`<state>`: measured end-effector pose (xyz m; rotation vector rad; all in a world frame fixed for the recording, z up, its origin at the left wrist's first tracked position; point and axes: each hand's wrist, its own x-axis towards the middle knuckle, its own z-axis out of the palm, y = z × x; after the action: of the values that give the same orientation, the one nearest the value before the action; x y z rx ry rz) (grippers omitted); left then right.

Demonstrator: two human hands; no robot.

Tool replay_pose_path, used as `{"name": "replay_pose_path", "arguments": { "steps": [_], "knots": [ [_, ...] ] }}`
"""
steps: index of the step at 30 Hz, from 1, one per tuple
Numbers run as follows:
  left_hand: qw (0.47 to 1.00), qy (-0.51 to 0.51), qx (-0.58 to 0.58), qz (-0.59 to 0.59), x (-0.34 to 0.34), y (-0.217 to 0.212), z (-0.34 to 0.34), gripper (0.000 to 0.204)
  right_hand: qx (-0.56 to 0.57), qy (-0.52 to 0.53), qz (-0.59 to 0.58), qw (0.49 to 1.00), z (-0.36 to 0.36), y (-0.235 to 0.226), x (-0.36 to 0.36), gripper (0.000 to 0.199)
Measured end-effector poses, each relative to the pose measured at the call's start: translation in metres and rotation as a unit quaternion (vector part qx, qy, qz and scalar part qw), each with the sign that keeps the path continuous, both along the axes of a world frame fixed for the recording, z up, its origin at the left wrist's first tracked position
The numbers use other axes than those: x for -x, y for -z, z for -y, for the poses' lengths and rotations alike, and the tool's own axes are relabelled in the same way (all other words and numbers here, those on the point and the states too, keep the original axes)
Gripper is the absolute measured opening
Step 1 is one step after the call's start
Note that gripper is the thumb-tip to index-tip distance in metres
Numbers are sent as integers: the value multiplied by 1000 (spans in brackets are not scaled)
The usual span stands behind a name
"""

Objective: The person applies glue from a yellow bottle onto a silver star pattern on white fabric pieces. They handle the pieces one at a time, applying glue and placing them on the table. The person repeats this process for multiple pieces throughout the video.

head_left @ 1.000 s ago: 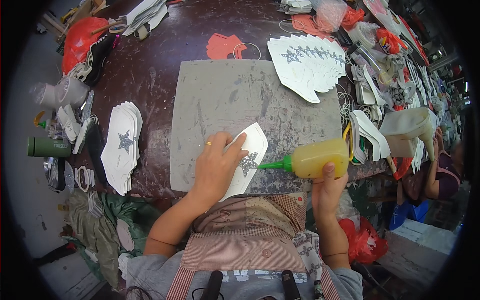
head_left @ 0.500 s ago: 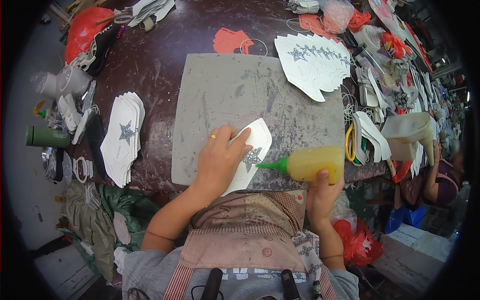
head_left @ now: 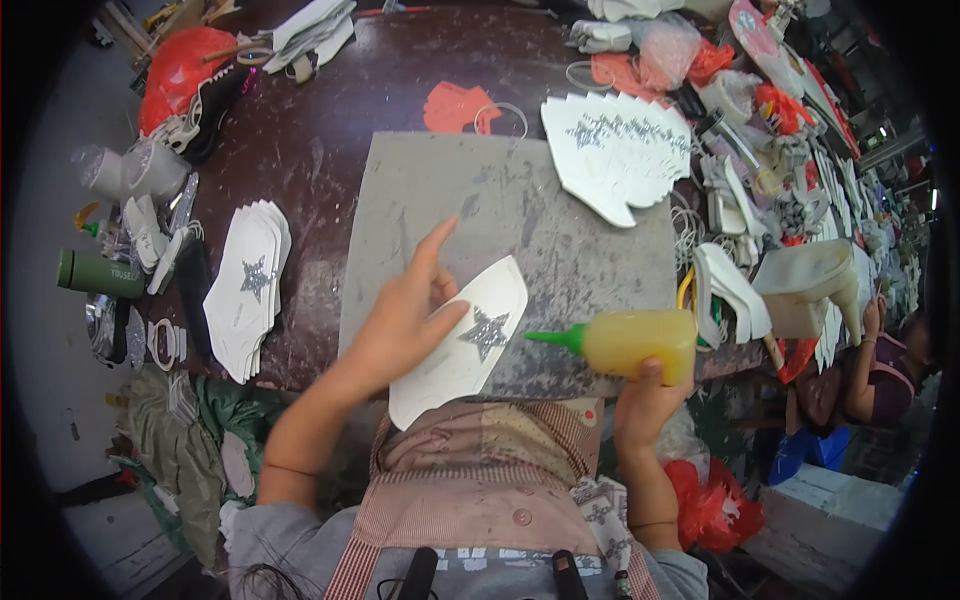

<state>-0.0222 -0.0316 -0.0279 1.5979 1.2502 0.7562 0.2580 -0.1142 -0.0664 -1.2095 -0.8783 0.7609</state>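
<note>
Head view: right hand [head_left: 648, 402] clasps bottle [head_left: 635, 335], stack [head_left: 612, 160] beyond; grip of left hand [head_left: 390, 335] unclear.

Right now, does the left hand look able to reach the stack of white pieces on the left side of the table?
Probably yes: between the left hand and the white stack, only the grey board and dark tabletop show, so the way looks free.

A scuffed dark brown table [head_left: 315, 200] spans the middle; a pale grey wall [head_left: 75, 365] stands left, a light [head_left: 935, 198] shines far right
</note>
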Motion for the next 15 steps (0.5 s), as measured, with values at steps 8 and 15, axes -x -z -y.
{"name": "replay_pose_path", "arguments": {
  "steps": [8,15],
  "knots": [
    [983,-97,-32,155,-89,33,-169,80,-108,91,-302,943,-44,12,-42,57],
    [981,-133,-114,-89,-109,43,-202,91,-100,79,-315,941,-41,16,-39,57]
  ]
}}
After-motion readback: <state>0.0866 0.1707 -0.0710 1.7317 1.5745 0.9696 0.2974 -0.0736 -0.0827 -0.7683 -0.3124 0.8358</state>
